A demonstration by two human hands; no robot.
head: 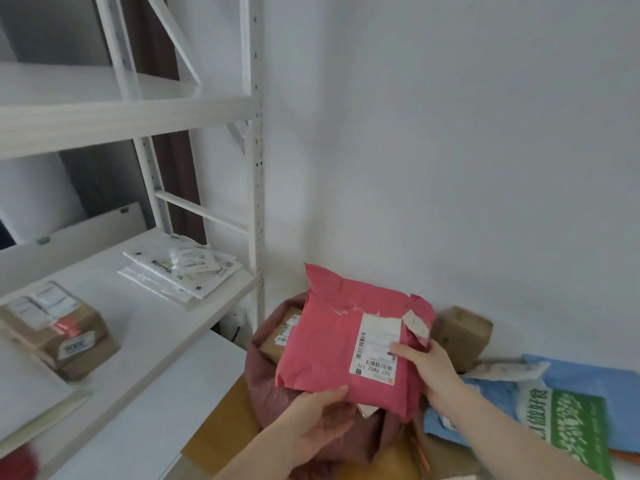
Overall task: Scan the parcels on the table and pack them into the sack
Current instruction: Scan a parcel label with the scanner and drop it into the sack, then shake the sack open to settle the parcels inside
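Observation:
A pink plastic mailer parcel point(332, 344) with a white barcode label is held between both hands, just above the open mouth of a dark red sack point(263, 386). My left hand point(318, 420) grips the parcel's near lower edge. My right hand point(426, 365) holds its right side, thumb on the label. Inside the sack a brown cardboard box point(278, 336) with a label shows behind the parcel. Blue mailers point(588, 386) and a white-and-green printed bag point(568, 420) lie to the right, and a small brown box point(462, 330) stands by the wall.
A white metal shelf rack point(254, 168) stands on the left. On its lower shelf rest a taped brown box point(62, 330) and a pile of white flat mailers point(180, 268). A white table top point(156, 420) runs beneath, a yellowish-brown surface point(221, 434) beside the sack. White wall behind.

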